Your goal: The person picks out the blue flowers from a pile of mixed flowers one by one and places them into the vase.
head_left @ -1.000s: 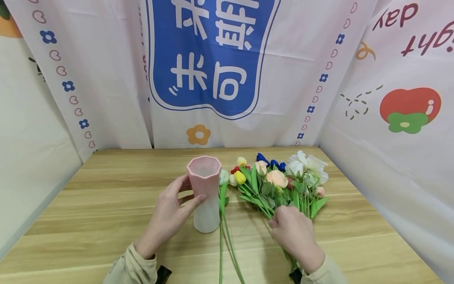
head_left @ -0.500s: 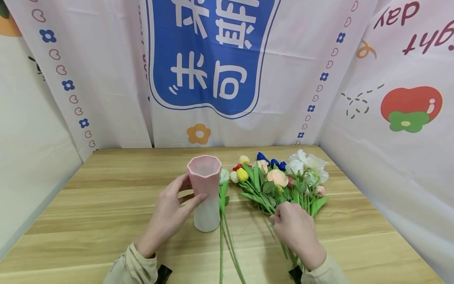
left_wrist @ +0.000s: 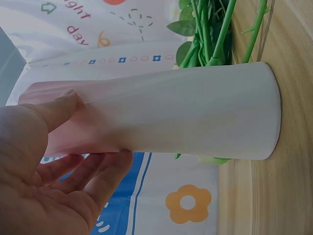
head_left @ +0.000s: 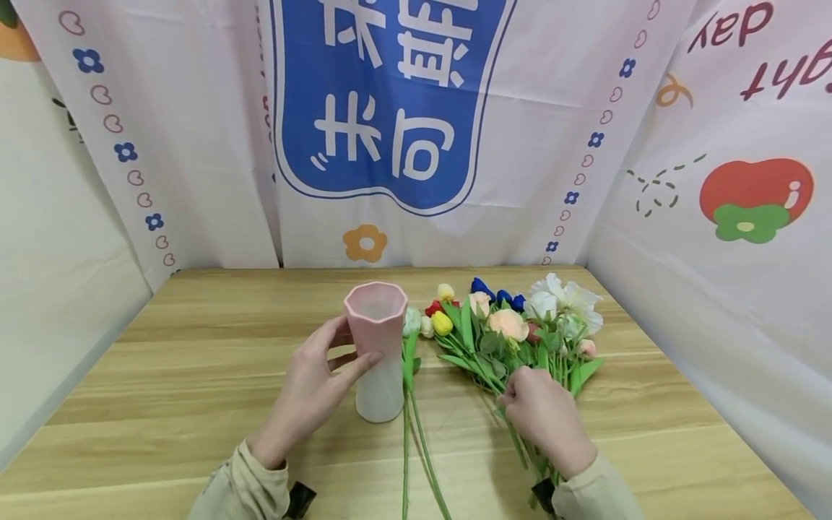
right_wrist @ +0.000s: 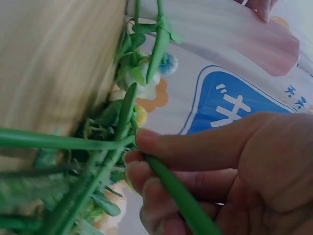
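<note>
Right hand (head_left: 544, 415) inched forward, pinching a green stem (right_wrist: 180, 192); left hand (head_left: 312, 390) gripped the flowerless pink-white vase (head_left: 380, 379), flowers (head_left: 508, 325) lying right of it.

Head view: the vase (head_left: 380, 372) partly hides a pale flower (head_left: 412, 321), the right grip (head_left: 544, 413) hides where it pinches a stem (right_wrist: 180, 195), the bottom edge cuts two long stems (head_left: 406, 462)

Wood-grain table (head_left: 195, 361); on it, one pink-and-white vase (head_left: 380, 365), upright; pale-headed stems (head_left: 409, 361) just beside; mixed flowers (head_left: 509, 326), heaped.
</note>
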The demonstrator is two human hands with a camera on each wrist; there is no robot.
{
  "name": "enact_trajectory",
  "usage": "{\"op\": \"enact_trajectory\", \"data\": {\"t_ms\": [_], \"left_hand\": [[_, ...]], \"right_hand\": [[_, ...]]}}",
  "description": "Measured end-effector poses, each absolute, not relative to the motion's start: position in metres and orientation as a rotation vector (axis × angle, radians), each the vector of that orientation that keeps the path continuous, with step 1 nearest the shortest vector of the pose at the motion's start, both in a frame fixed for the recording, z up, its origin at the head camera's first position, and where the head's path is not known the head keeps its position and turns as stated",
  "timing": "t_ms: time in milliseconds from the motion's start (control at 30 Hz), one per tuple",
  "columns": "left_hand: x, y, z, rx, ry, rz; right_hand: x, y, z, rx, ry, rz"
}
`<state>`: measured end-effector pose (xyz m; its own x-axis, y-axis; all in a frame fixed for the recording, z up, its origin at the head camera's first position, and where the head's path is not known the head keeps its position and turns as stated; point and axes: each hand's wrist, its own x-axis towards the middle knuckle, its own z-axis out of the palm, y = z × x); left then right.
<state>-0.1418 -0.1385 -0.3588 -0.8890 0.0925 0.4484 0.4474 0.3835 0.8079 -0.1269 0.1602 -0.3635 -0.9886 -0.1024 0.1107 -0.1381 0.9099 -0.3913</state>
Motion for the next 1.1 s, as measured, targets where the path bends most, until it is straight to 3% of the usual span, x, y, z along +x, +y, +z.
{"op": "enact_trajectory", "data": {"t_ms": [233,533,1100], "left_hand": [[-0.141,-0.138,-0.359,-0.469,-2.321,-1.5],[-0.141,-0.137,-0.358,-0.465,-2.318,-1.504],[-0.141,-0.138,-0.358,-0.472,-2.316,-1.497]], "right_hand": [[-0.131,0.159,-0.374,0.312,-3.007,0.722],[-0.137,0.165,-0.376,0.125,-2.965,0.594],[-0.14,0.162,-0.383,0.168,-3.007,0.532]]}}
